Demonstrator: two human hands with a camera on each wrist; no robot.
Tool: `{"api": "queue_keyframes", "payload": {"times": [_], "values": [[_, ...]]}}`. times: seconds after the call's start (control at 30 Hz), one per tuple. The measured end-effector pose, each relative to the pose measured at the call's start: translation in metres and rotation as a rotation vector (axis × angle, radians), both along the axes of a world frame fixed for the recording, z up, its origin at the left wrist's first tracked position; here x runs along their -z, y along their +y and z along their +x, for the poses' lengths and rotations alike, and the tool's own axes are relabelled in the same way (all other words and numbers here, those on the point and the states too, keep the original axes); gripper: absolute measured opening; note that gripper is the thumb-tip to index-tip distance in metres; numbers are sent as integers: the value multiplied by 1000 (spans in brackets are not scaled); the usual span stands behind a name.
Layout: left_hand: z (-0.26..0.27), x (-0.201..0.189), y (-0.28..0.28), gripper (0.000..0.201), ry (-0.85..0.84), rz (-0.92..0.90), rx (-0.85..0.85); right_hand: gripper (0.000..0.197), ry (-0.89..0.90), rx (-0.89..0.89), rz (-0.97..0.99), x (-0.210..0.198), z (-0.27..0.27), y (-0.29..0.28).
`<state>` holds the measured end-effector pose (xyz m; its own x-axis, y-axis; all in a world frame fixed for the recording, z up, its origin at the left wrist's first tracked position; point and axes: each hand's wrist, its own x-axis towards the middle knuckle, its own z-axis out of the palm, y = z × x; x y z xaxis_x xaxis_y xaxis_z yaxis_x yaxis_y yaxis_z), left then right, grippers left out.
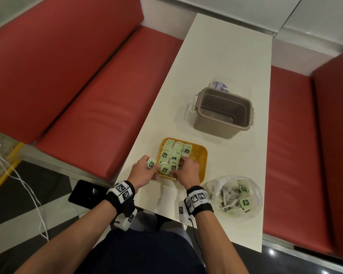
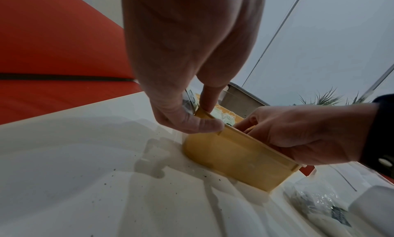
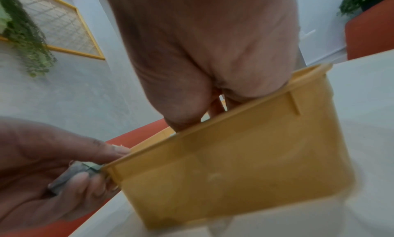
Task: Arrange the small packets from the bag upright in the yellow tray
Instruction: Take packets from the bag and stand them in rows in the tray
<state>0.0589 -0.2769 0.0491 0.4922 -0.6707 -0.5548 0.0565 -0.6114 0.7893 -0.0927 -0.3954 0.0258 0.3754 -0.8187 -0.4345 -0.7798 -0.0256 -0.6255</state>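
The yellow tray [image 1: 198, 161] sits at the near end of the white table, with rows of small green packets [image 1: 171, 153] standing in its left half. My left hand [image 1: 146, 171] is at the tray's left rim and pinches one green packet [image 1: 151, 164]; its thumb lies against the rim in the left wrist view. My right hand [image 1: 186, 169] reaches down into the tray among the near packets. Its fingertips are hidden behind the tray wall [image 3: 234, 164]. The clear bag [image 1: 234, 196] of loose packets lies right of the tray.
An open grey plastic bin [image 1: 223, 111] stands farther along the table, with a blue-labelled item behind it. A black phone [image 1: 87, 192] lies left of my left wrist. Red bench seats [image 1: 87, 107] run along both sides of the table.
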Motion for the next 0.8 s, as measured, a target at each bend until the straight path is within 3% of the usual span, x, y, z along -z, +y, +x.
{"api": "queue_keyframes", "payload": {"times": [0.1,0.3,0.47,0.57,0.67,0.8], "values": [[1,-2,0,24,-2,-1,8,72,-26,80,-7,2,2,1],[10,1,6,31,36,-42,-36,67,-23,77,-14,-3,-3,-5],[19,-20,7,36,324,-182,-143,37,-134,105,-226,-36,-10,-13],[16,-43,8,32,482,-288,-119,20,-296,103,-229,-70,-11,-12],[7,-66,8,28,520,-354,-19,10,-460,46,-150,-100,-9,-6],[-3,-85,6,34,526,-429,42,24,-483,-29,-52,-119,-8,2]]}}
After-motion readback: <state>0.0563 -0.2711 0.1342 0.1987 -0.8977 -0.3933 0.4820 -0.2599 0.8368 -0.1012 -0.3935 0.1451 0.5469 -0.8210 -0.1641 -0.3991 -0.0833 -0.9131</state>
